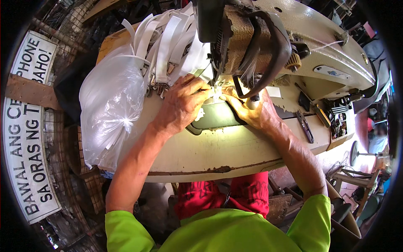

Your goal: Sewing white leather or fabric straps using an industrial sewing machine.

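Both hands meet under the needle area of a cream sewing machine (302, 25), in the bright lamp light. My left hand (184, 100) is closed in a pinch just left of the needle, at the edge of a small white piece (216, 97). From the other side, my right hand (255, 110) presses its thumb and fingers together on the same piece. The hands and machine head hide most of it. Below them lies a dark green panel (216, 117) set on the table. White straps (170, 42) with metal clips at their ends are heaped behind my left hand.
A full clear plastic bag (111, 101) stands at the left edge of the table (201, 157). On the right lie thread snips (305, 127), an orange-handled tool (323, 117) and a tray of small parts (349, 128). A dark curved guard (281, 50) overhangs my right hand.
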A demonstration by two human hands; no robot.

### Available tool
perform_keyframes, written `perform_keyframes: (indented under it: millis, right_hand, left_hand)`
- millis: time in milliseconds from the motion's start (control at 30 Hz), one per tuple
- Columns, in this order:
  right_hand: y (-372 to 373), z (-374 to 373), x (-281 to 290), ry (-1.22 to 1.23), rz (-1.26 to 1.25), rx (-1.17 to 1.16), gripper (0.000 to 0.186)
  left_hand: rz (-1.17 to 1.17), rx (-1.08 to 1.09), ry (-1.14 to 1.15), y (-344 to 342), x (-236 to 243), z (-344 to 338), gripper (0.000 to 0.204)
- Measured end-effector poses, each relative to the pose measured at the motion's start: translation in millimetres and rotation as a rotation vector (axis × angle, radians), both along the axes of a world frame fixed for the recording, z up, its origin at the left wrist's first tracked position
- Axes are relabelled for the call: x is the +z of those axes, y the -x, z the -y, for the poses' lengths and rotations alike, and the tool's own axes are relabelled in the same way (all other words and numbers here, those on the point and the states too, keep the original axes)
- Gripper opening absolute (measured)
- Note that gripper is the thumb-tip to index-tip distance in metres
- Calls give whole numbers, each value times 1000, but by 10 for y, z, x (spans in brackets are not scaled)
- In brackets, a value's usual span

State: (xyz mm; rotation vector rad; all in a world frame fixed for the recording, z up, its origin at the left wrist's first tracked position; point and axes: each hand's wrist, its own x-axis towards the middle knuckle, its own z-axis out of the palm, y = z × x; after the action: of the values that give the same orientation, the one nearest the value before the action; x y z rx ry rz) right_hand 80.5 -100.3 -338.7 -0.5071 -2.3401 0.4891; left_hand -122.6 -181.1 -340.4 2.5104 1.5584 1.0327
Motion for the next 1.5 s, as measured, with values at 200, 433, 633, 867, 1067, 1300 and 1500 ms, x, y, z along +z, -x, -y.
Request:
perform_keyframes:
  millis: [200, 433, 633, 867, 1067, 1300, 1500]
  right_hand:
    - [18, -139, -183, 159, 68, -43, 19]
    - [5, -136, -189, 179, 21, -36, 24]
    - [48, -142, -143, 223, 17, -57, 23]
    - [-335, 78, 117, -171, 144, -203, 30]
    - [-1610, 178, 316, -304, -40, -951, 30]
    - [-2100, 172, -205, -60, -102, -1039, 41]
    - [-2107, 180, -187, -57, -122, -1009, 38]
  left_hand:
    - [-1, 32, -34, 29, -16, -75, 16]
    - [24, 47, -22, 24, -8, -65, 18]
    - [-20, 20, -17, -1, 0, -44, 21]
    - [-40, 26, -20, -36, 38, -62, 25]
    - [14, 39, -6, -54, -5, -51, 25]
    - [20, 74, 27, -46, -31, -49, 24]
    - [30, 91, -18, -55, -52, -89, 22]
